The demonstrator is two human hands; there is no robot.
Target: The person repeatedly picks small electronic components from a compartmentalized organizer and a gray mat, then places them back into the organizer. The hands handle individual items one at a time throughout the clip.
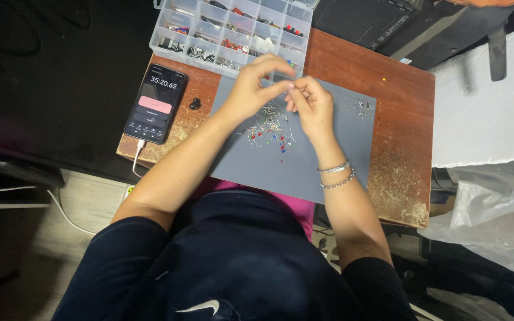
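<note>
Part in hand: both hands meet over the grey mat (328,172), fingertips pinched on something tiny — looks like one small wire-legged part, too small to make out properly.
Left hand (256,89): curled, thumb and forefinger closed on that part.
Right hand (310,104): fingers bunched, pinching the same spot from the other side.
Where the rest is: loose pile of parts (272,128) right under the hands, red, blue and clear bits with thin metal legs.
Handling: I'd guess featherweight, legs bend easily, heads slippery — best held by the body, not the legs.
Edges: clear parts box (233,30) touches the mat's far edge; phone (156,104) sits left on the wooden tabletop (400,95), small black knob (195,104) beside it.
Open room: bare mat nearer the body and out to the right — the tabletop drops off close on every side.
</note>
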